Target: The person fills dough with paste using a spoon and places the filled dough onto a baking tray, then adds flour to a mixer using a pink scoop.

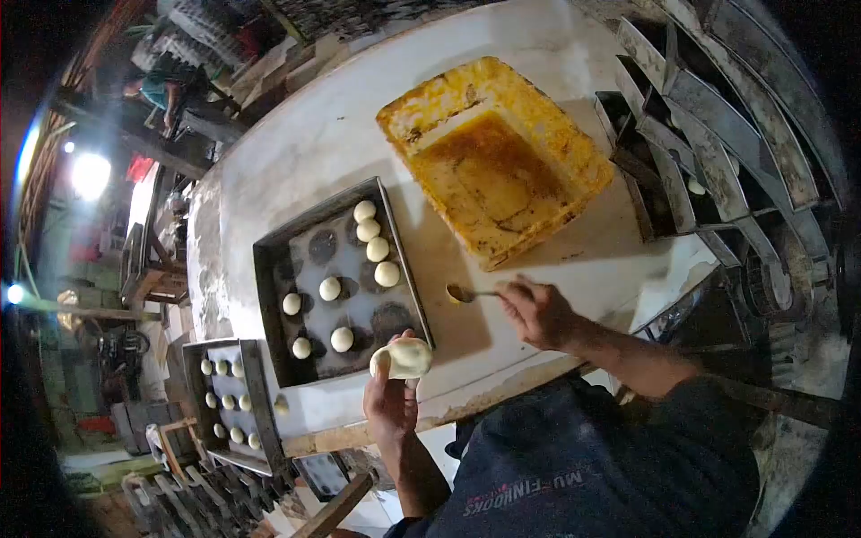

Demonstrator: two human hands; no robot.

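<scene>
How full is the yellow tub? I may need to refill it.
Nearly empty: the yellow tub shows its bare, smeared bottom and only a thin brownish residue.

Dough (pixel 405 358): pale, flattened round, cupped upright over table edge, just beside tray corner. Spoon (pixel 468 293): small metal, bowl loaded with yellowish filling, lying level above table, between tray and orange tub.

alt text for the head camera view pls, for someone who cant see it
A person's left hand holds a ball of dough over a dark baking tray of dough balls, while the right hand holds a spoon near an orange-stained tub on a white table.
</scene>
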